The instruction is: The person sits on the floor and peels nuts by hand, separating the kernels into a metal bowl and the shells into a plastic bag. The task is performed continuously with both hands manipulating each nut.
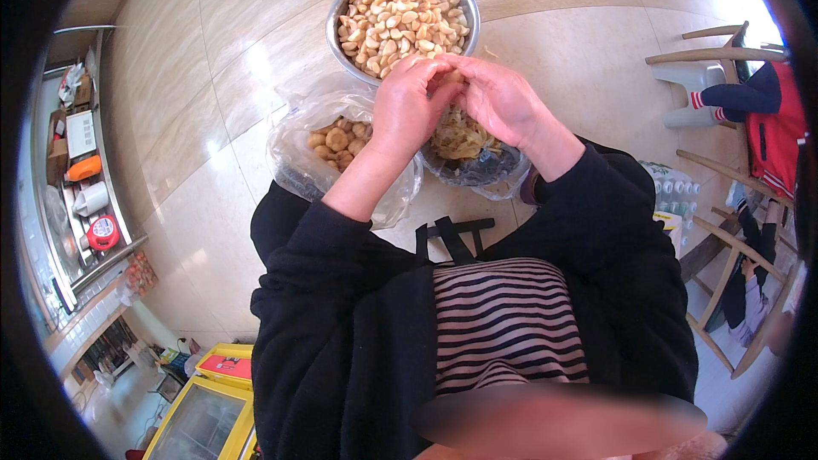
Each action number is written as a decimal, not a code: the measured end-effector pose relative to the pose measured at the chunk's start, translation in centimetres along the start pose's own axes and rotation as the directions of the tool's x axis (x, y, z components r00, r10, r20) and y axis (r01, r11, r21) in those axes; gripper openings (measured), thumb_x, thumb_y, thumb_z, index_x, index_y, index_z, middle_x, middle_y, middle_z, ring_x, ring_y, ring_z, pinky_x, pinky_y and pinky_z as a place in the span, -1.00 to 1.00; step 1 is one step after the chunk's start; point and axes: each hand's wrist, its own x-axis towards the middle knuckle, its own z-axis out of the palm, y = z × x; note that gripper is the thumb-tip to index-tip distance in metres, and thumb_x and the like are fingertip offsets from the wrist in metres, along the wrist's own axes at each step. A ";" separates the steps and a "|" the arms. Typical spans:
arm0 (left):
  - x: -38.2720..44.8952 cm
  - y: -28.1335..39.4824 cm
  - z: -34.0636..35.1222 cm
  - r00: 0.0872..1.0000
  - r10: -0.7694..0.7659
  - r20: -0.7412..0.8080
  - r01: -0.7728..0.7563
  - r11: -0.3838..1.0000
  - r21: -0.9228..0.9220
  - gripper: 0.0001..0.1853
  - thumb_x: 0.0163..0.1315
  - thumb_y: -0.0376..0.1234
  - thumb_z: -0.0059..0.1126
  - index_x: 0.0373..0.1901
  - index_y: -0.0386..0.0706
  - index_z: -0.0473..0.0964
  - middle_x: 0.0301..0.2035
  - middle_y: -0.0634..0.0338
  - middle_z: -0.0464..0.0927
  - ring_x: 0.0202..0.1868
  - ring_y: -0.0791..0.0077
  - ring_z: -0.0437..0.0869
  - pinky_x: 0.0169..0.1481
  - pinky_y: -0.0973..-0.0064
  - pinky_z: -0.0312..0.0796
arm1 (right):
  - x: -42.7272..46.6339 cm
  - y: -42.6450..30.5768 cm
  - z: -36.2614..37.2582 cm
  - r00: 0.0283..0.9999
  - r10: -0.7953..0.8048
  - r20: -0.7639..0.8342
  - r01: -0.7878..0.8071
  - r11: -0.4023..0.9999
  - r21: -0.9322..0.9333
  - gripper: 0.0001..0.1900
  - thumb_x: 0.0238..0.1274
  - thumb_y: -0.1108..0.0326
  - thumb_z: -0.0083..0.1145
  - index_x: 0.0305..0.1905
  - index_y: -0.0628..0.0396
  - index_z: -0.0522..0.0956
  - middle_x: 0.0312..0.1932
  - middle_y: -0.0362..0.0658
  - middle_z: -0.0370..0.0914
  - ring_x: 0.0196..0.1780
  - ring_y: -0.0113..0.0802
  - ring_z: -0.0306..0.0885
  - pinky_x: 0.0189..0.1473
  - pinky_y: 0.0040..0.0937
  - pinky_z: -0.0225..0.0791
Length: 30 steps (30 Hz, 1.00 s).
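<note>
My left hand [409,102] and my right hand [501,99] meet at the near rim of a steel bowl [473,19]. Between their fingertips is a small pale piece of garlic [455,77], largely hidden by the fingers. Many peeled garlic cloves [399,22] fill the bowl. Under my left forearm, a clear plastic bag [291,147] stands open with brownish whole garlic bulbs [339,139] inside. Below my right hand, a dark plastic bag [473,172] holds a heap of yellowish garlic skins [463,137].
Glossy floor tiles [255,45] surround the bowl. Wooden chairs [735,243] and a grey plastic stool [690,92] stand at the right, with people partly in view there. Packed bottles [677,190] are beside my right leg. A metal counter [105,204] runs along the left; a yellow-framed cabinet [239,421] is lower left.
</note>
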 end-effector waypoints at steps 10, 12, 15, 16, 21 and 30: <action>0.0 -0.5 0.4 0.954 -0.300 -0.005 0.277 0.889 -0.364 -0.94 0.10 -0.51 0.21 -0.40 -0.32 0.53 -0.46 0.13 0.59 -0.45 0.50 0.63 -0.33 0.56 0.47 | -0.6 0.6 -0.1 0.973 -0.190 -0.128 0.104 0.867 -0.487 -0.71 0.31 0.41 0.05 0.08 0.29 0.49 -0.09 -0.16 0.55 -0.07 -0.50 0.51 0.04 -0.53 0.40; 0.0 -0.5 0.3 0.950 -0.311 -0.030 0.281 0.893 -0.353 -0.93 0.10 -0.51 0.21 -0.39 -0.31 0.53 -0.47 0.14 0.59 -0.45 0.53 0.63 -0.34 0.57 0.47 | -0.6 0.6 -0.1 0.972 -0.184 -0.148 0.088 0.865 -0.494 -0.67 0.30 0.44 0.05 0.11 0.33 0.45 -0.01 -0.10 0.52 0.00 -0.45 0.50 0.08 -0.48 0.41; 0.1 -0.4 0.3 0.943 -0.331 -0.016 0.295 0.861 -0.415 -0.92 0.10 -0.50 0.22 -0.39 -0.31 0.53 -0.49 0.15 0.60 -0.45 0.55 0.62 -0.34 0.58 0.46 | -0.5 0.7 0.0 0.962 -0.208 -0.178 0.081 0.837 -0.542 -0.73 0.31 0.45 0.02 0.06 0.32 0.46 -0.04 -0.11 0.52 -0.03 -0.46 0.50 0.06 -0.46 0.42; 0.2 -0.4 0.4 0.936 -0.352 -0.004 0.310 0.829 -0.465 -0.92 0.10 -0.50 0.22 -0.38 -0.30 0.53 -0.49 0.15 0.60 -0.46 0.55 0.62 -0.35 0.58 0.46 | -0.4 0.8 0.0 0.956 -0.227 -0.187 0.101 0.850 -0.517 -0.77 0.30 0.44 0.03 -0.02 0.31 0.48 -0.12 -0.14 0.53 -0.09 -0.48 0.51 -0.01 -0.48 0.43; 0.0 -0.2 0.3 0.938 -0.345 0.015 0.324 0.865 -0.383 -0.93 0.09 -0.49 0.23 -0.42 -0.31 0.53 -0.49 0.16 0.60 -0.47 0.56 0.61 -0.35 0.59 0.45 | -0.3 1.4 0.3 0.952 -0.227 -0.204 0.149 0.929 -0.338 -0.88 0.24 0.44 0.03 -0.19 0.25 0.45 -0.27 -0.18 0.50 -0.25 -0.49 0.51 -0.16 -0.53 0.45; 0.2 -0.5 0.1 0.911 -0.377 0.167 0.401 0.716 -0.572 -0.88 0.20 -0.45 0.18 -0.26 -0.30 0.57 -0.43 0.24 0.61 -0.39 0.63 0.59 -0.26 0.64 0.47 | -0.4 0.7 -0.1 0.939 -0.238 -0.249 0.111 0.894 -0.434 -0.87 0.20 0.46 0.05 -0.18 0.23 0.47 -0.31 -0.17 0.50 -0.28 -0.45 0.52 -0.20 -0.53 0.45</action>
